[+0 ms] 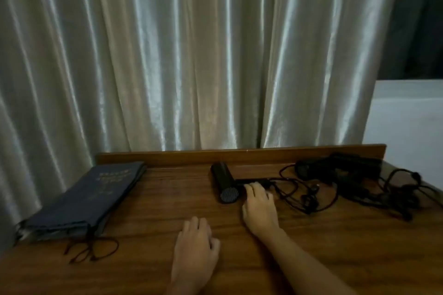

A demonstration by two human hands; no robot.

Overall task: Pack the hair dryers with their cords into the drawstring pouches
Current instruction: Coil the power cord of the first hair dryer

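A black hair dryer (224,182) lies on the wooden table (148,203), its mesh end facing me and its handle pointing right. My right hand (260,206) rests over that handle, fingers curled on it. Its black cord (309,195) loops loosely to the right. A second black hair dryer (340,167) lies at the back right in a tangle of cord (393,195). A stack of dark blue drawstring pouches (84,201) lies at the left, with strings (92,249) trailing toward me. My left hand (195,246) lies flat on the table, holding nothing.
A pale satin curtain (191,55) hangs right behind the table's raised back rail (239,154). A white surface (407,115) stands beyond the table's right edge.
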